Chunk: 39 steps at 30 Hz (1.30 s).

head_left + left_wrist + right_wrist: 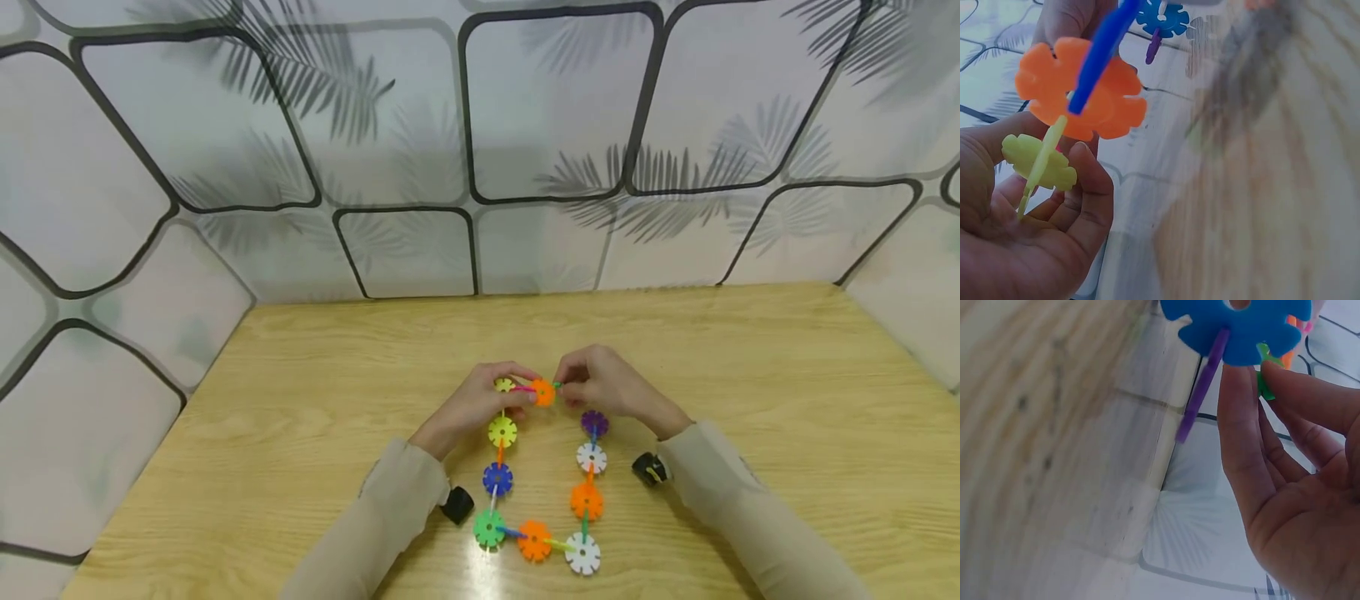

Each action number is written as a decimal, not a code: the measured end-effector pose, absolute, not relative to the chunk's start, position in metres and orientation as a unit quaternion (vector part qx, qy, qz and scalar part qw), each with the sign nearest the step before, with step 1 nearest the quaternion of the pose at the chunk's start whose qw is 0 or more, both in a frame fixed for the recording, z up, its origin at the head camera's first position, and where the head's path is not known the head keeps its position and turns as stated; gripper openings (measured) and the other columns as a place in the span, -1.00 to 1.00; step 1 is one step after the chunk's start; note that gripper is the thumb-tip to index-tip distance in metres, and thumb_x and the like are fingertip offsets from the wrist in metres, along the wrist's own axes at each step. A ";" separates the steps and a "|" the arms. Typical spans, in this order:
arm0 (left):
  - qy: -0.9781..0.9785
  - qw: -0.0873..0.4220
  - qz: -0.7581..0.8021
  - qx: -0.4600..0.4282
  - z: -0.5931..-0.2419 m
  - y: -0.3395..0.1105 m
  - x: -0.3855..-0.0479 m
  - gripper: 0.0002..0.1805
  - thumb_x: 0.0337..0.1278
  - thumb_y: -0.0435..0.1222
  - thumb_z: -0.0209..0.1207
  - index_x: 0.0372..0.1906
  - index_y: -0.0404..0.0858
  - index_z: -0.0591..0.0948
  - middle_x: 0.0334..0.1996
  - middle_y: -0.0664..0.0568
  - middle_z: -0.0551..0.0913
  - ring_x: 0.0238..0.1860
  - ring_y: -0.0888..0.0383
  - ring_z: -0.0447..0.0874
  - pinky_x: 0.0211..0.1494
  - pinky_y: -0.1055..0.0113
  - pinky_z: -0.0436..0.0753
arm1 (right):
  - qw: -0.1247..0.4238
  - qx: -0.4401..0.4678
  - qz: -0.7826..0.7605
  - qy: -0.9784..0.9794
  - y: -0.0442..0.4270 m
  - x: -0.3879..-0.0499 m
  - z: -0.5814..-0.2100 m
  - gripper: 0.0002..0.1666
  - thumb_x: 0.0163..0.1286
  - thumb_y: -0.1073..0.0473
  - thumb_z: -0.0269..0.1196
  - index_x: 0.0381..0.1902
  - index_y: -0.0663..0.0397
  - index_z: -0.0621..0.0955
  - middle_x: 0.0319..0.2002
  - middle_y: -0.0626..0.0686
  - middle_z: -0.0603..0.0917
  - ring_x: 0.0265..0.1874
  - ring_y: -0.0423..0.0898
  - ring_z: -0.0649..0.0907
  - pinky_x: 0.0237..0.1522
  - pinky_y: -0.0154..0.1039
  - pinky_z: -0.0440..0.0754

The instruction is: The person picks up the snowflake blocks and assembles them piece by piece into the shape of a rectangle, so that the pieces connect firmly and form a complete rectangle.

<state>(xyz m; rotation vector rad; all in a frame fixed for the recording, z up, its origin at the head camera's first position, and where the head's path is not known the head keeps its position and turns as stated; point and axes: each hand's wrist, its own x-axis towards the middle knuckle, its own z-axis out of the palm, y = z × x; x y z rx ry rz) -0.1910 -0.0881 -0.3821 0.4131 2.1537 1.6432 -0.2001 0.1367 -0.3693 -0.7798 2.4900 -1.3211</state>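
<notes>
A chain of slotted flower-shaped plastic discs lies in a near-rectangular outline on the table. My left hand (487, 396) holds its upper left end, thumb and fingers on an orange disc (543, 392) beside a small yellow disc (504, 385). My right hand (603, 383) pinches a green disc (1265, 386), seen nearly edge-on, at the orange disc's right side; whether it is slotted in cannot be told. Below the right hand, a purple disc (595, 422) ends the right side. In the right wrist view a blue disc (1241, 328) hides some fingertips.
Along the chain are a yellow disc (502, 431), a green disc (490, 529) and a white disc (582, 553), among several others. Black devices (456, 505) sit by both wrists. The wooden table (300, 417) meets a patterned backdrop (555, 108) behind and at the sides.
</notes>
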 end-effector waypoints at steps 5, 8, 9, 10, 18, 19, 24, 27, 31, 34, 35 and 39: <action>0.761 0.189 0.603 0.145 -0.383 -0.089 -0.193 -0.64 0.39 -0.39 0.22 0.23 -0.36 0.61 -0.41 -0.12 0.66 -0.50 0.21 0.63 -0.25 0.35 0.65 | 0.095 -0.259 -0.446 0.851 0.140 -0.201 -0.367 -0.84 0.33 0.53 0.23 -0.42 0.30 0.67 -0.52 0.13 0.71 -0.58 -0.04 0.67 -0.46 -0.19 0.68; 0.760 0.185 0.604 0.151 -0.383 -0.090 -0.193 -0.63 0.39 -0.40 0.21 0.23 -0.38 0.60 -0.46 -0.10 0.65 -0.51 0.22 0.62 -0.27 0.36 0.65 | 0.089 -0.265 -0.446 0.850 0.141 -0.201 -0.367 -0.84 0.33 0.54 0.23 -0.41 0.30 0.67 -0.51 0.15 0.71 -0.57 -0.04 0.67 -0.46 -0.19 0.68; 0.760 0.184 0.604 0.152 -0.383 -0.089 -0.193 -0.63 0.39 -0.41 0.21 0.23 -0.39 0.60 -0.47 -0.09 0.65 -0.52 0.22 0.62 -0.27 0.36 0.65 | 0.087 -0.270 -0.445 0.849 0.141 -0.201 -0.367 -0.84 0.33 0.54 0.23 -0.41 0.30 0.67 -0.51 0.14 0.71 -0.57 -0.05 0.67 -0.46 -0.20 0.68; 0.761 0.184 0.604 0.153 -0.383 -0.090 -0.192 -0.63 0.39 -0.41 0.20 0.23 -0.39 0.60 -0.49 -0.11 0.66 -0.52 0.22 0.62 -0.28 0.37 0.65 | 0.085 -0.274 -0.444 0.849 0.140 -0.201 -0.367 -0.84 0.33 0.54 0.22 -0.41 0.30 0.67 -0.51 0.14 0.71 -0.58 -0.06 0.66 -0.47 -0.21 0.67; 0.746 0.196 0.619 0.150 -0.380 -0.089 -0.191 -0.65 0.41 -0.47 0.16 0.22 -0.46 0.59 -0.38 -0.15 0.66 -0.46 0.21 0.60 -0.27 0.34 0.69 | 0.050 -0.317 -0.401 0.858 0.135 -0.198 -0.366 -0.79 0.27 0.57 0.22 -0.46 0.25 0.65 -0.59 0.00 0.65 -0.62 -0.19 0.58 -0.53 -0.29 0.58; 0.745 0.195 0.620 0.148 -0.379 -0.088 -0.190 -0.66 0.41 -0.47 0.16 0.21 -0.46 0.59 -0.39 -0.15 0.66 -0.46 0.21 0.60 -0.26 0.33 0.70 | 0.046 -0.321 -0.397 0.858 0.134 -0.197 -0.365 -0.78 0.27 0.58 0.22 -0.47 0.25 0.64 -0.60 0.00 0.65 -0.63 -0.20 0.57 -0.54 -0.29 0.57; 0.746 0.189 0.622 0.144 -0.376 -0.086 -0.188 -0.68 0.42 -0.48 0.14 0.20 -0.47 0.59 -0.38 -0.16 0.66 -0.44 0.20 0.61 -0.22 0.31 0.71 | 0.029 -0.324 -0.388 0.863 0.132 -0.191 -0.362 -0.76 0.27 0.61 0.22 -0.48 0.24 0.63 -0.63 -0.03 0.61 -0.67 -0.24 0.52 -0.59 -0.32 0.51; 0.748 0.189 0.621 0.141 -0.376 -0.083 -0.186 -0.69 0.43 -0.49 0.12 0.19 -0.47 0.58 -0.38 -0.18 0.66 -0.44 0.20 0.61 -0.20 0.31 0.70 | 0.024 -0.322 -0.379 0.867 0.131 -0.189 -0.362 -0.75 0.26 0.62 0.22 -0.49 0.23 0.62 -0.65 -0.03 0.60 -0.68 -0.26 0.49 -0.61 -0.33 0.48; 0.750 0.185 0.621 0.132 -0.378 -0.080 -0.186 -0.70 0.44 -0.48 0.12 0.18 -0.46 0.58 -0.38 -0.19 0.67 -0.43 0.20 0.62 -0.19 0.31 0.69 | 0.024 -0.325 -0.373 0.869 0.130 -0.188 -0.361 -0.75 0.28 0.61 0.22 -0.49 0.24 0.60 -0.65 -0.02 0.61 -0.69 -0.27 0.50 -0.61 -0.33 0.49; 0.751 0.181 0.622 0.128 -0.379 -0.080 -0.187 -0.70 0.43 -0.48 0.13 0.17 -0.45 0.58 -0.36 -0.20 0.68 -0.44 0.20 0.62 -0.20 0.32 0.69 | 0.022 -0.330 -0.373 0.867 0.130 -0.188 -0.360 -0.75 0.30 0.61 0.22 -0.49 0.25 0.59 -0.64 0.00 0.61 -0.69 -0.28 0.51 -0.61 -0.33 0.49; 0.749 0.183 0.624 0.127 -0.379 -0.080 -0.187 -0.71 0.43 -0.48 0.13 0.17 -0.45 0.58 -0.36 -0.19 0.68 -0.44 0.21 0.62 -0.20 0.33 0.69 | 0.020 -0.335 -0.370 0.866 0.130 -0.188 -0.359 -0.74 0.29 0.62 0.21 -0.49 0.24 0.59 -0.64 -0.01 0.61 -0.69 -0.28 0.50 -0.62 -0.33 0.49; 0.740 0.203 0.628 0.131 -0.381 -0.081 -0.186 -0.70 0.43 -0.49 0.11 0.17 -0.48 0.57 -0.37 -0.17 0.68 -0.46 0.23 0.62 -0.23 0.36 0.68 | 0.013 -0.356 -0.353 0.865 0.129 -0.188 -0.360 -0.69 0.24 0.66 0.17 -0.51 0.20 0.59 -0.67 -0.05 0.58 -0.71 -0.32 0.45 -0.61 -0.35 0.45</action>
